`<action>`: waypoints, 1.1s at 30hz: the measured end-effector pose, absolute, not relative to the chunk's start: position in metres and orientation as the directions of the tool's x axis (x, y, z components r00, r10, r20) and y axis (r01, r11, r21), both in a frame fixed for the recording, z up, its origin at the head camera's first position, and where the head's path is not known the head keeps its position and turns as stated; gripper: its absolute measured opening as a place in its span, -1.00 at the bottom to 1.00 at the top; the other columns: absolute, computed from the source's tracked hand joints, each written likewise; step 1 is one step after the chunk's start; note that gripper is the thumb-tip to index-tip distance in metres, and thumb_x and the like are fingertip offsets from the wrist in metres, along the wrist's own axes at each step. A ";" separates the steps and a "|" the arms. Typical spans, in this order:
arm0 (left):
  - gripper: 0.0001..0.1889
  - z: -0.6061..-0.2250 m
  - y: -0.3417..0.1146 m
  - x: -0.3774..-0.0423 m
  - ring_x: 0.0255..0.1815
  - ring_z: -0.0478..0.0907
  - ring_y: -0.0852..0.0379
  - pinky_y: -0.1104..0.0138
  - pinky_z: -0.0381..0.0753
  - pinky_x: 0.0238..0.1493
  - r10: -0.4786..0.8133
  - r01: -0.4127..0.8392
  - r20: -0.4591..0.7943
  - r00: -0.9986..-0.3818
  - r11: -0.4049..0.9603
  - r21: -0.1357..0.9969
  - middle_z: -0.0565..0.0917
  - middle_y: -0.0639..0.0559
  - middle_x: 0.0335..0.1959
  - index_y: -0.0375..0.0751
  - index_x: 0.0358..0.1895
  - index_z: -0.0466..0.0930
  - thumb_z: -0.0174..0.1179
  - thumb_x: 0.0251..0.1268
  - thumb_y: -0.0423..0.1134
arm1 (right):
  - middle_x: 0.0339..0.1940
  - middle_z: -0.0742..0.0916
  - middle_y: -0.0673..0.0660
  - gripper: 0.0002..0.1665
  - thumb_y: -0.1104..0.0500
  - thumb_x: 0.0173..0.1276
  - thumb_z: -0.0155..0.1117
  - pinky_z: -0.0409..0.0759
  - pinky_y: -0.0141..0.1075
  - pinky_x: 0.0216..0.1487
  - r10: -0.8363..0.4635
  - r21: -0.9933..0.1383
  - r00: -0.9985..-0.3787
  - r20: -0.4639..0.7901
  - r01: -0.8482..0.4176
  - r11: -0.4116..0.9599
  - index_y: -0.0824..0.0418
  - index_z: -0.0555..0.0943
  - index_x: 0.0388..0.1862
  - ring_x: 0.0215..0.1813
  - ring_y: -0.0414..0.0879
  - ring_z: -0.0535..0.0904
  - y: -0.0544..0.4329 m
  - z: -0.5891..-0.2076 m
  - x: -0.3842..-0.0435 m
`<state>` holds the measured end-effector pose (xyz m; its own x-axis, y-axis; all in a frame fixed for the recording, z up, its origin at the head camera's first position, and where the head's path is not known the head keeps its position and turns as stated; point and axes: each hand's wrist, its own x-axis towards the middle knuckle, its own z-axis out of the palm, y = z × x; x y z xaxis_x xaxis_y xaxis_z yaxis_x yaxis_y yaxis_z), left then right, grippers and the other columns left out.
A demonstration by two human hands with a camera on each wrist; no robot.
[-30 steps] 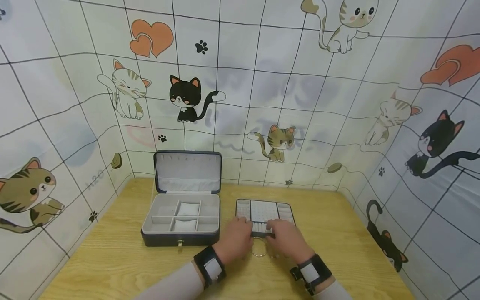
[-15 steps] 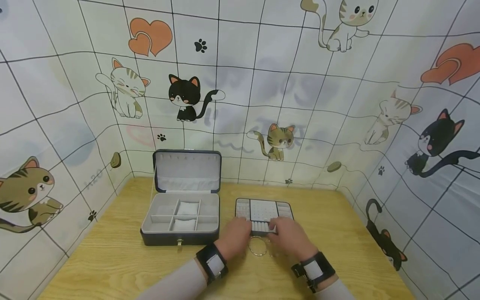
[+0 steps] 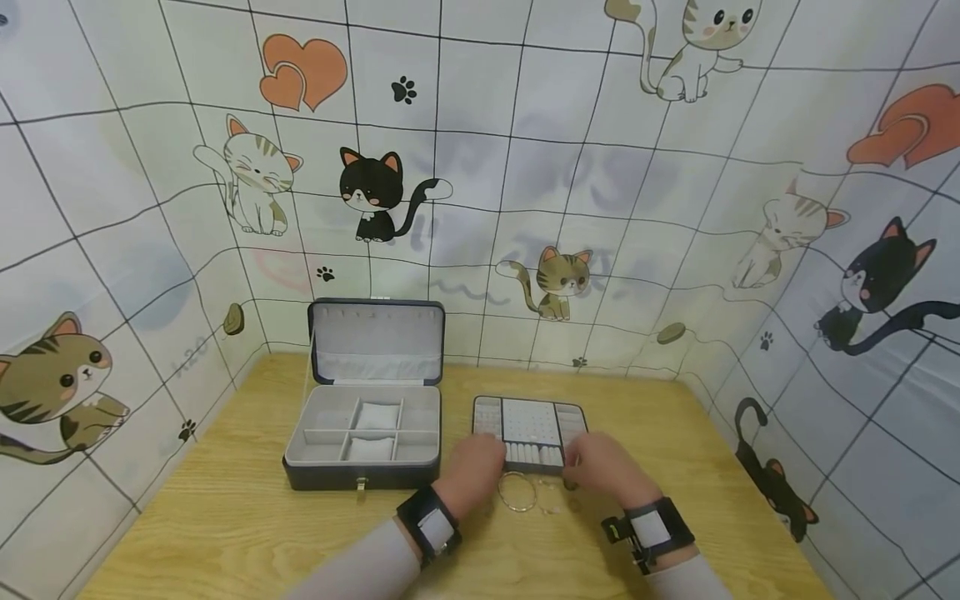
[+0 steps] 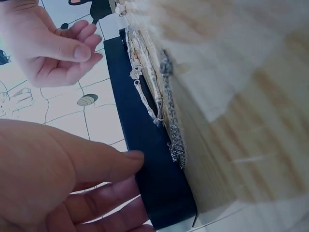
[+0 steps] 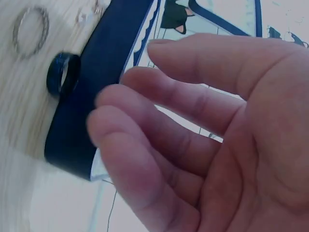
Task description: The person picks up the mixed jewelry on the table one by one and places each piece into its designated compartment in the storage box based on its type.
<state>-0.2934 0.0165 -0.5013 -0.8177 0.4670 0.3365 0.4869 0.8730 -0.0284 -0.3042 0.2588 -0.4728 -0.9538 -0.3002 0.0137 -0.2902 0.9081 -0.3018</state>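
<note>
A shallow jewelry tray (image 3: 531,421) with a dark rim and pale compartments lies on the table. My left hand (image 3: 474,468) holds its near left corner; in the left wrist view the thumb (image 4: 128,162) lies against the dark front wall, with fingers partly hidden behind it. My right hand (image 3: 606,467) is at the near right corner, fingers loosely curled around nothing. In the right wrist view a black ring (image 5: 53,77) sits by the front wall. A bangle (image 3: 517,507) lies before the tray, beside small jewelry pieces (image 3: 551,507).
Left of the tray stands a dark jewelry box (image 3: 330,479), its lid (image 3: 377,342) raised. Two small white cushions (image 3: 378,417) sit in its compartments. A cat-print grid curtain (image 3: 465,183) surrounds the wooden table (image 3: 225,533) at the back and sides.
My right hand has slid right along the tray's front edge to the corner, uncovering more of the front slots and the small jewelry. My left hand has stayed at the left corner.
</note>
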 end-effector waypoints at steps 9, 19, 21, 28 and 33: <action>-0.85 -0.508 0.022 -0.296 -0.53 0.55 0.16 0.31 0.52 -0.55 0.450 0.451 0.338 -0.827 0.889 -0.079 0.65 0.11 -0.54 -0.01 -0.47 0.70 0.42 0.24 -0.29 | -0.63 0.58 -0.02 -0.66 0.31 0.07 0.62 0.41 -0.27 -0.46 -0.250 -0.250 -0.968 -0.008 -0.240 0.938 0.10 0.59 -0.67 -0.52 -0.12 0.45 0.254 -0.470 -0.296; -0.88 -0.504 0.025 -0.298 -0.51 0.53 0.16 0.30 0.55 -0.51 0.449 0.450 0.288 -0.846 0.890 -0.067 0.65 0.10 -0.53 -0.03 -0.42 0.72 0.40 0.29 -0.29 | -0.64 0.52 0.01 -0.65 0.46 -0.12 0.40 0.34 -0.28 -0.56 -0.264 -0.165 -0.965 0.002 -0.260 0.951 0.11 0.45 -0.70 -0.58 -0.10 0.38 0.250 -0.488 -0.296; -0.87 -0.502 0.023 -0.297 -0.51 0.53 0.16 0.30 0.55 -0.52 0.449 0.450 0.292 -0.845 0.891 -0.068 0.65 0.09 -0.53 -0.03 -0.43 0.71 0.40 0.27 -0.30 | -0.64 0.52 0.03 -0.66 0.47 -0.09 0.38 0.32 -0.27 -0.56 -0.278 -0.131 -0.961 0.010 -0.276 0.952 0.12 0.44 -0.68 -0.58 -0.09 0.38 0.248 -0.489 -0.296; -0.88 -0.500 0.020 -0.299 -0.52 0.54 0.16 0.30 0.55 -0.53 0.462 0.464 0.313 -0.830 0.883 -0.074 0.65 0.10 -0.54 -0.04 -0.43 0.71 0.39 0.26 -0.32 | -0.66 0.52 0.04 -0.67 0.46 -0.02 0.40 0.32 -0.30 -0.57 -0.239 -0.084 -0.971 -0.023 -0.237 0.968 0.14 0.47 -0.67 -0.60 -0.10 0.39 0.243 -0.490 -0.297; -0.89 -0.501 0.019 -0.299 -0.51 0.54 0.17 0.31 0.55 -0.52 0.461 0.466 0.305 -0.833 0.883 -0.061 0.66 0.10 -0.52 -0.04 -0.40 0.72 0.38 0.30 -0.29 | -0.61 0.54 0.06 -0.72 0.44 0.06 0.42 0.39 -0.28 -0.53 -0.246 -0.049 -0.969 -0.021 -0.245 0.968 0.18 0.52 -0.60 -0.56 -0.08 0.42 0.241 -0.489 -0.297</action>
